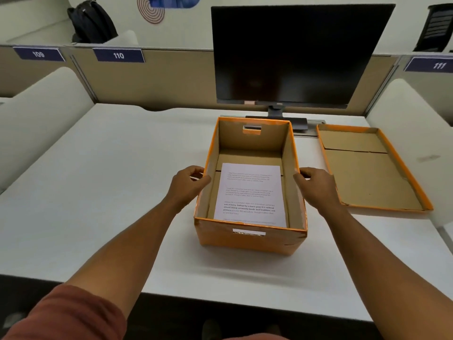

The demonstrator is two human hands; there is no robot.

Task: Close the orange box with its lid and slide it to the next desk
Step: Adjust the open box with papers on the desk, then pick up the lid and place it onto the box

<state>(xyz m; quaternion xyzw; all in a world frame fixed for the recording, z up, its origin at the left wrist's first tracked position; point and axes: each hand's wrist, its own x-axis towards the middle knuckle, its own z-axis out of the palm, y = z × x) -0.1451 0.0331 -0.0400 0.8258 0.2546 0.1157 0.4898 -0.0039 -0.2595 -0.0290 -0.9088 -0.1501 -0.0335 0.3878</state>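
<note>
left arm: bare forearm reaching in from 7 o'clock, a rust-red sleeve (73, 315) at the upper arm, wrist straight.
left hand (190, 184): fingers curled, thumb over the top edge of the orange box's left wall, fingers on its outer face; a loose clasp on the rim.
right arm: bare forearm coming in from 5 o'clock, angled toward the centre.
right hand (316, 184): mirrors the other, thumb at the top of the right wall, fingers curled against the outside; clasping the rim.
orange box (247, 239): open, upright on the white desk (110, 180), at the middle of the view, a handle slot in both the near and far walls.
paper (251, 192): printed sheet lying flat on the box floor, toward the near end.
lid (367, 173): at 3 o'clock of the box, just beside it, lying inside-up on the desk, not on the box.
monitor (294, 55): dark screen at 12 o'clock, behind the box.
desk labels: 109 (39, 54), 110 (119, 55) and 111 (438, 65) on the divider.
</note>
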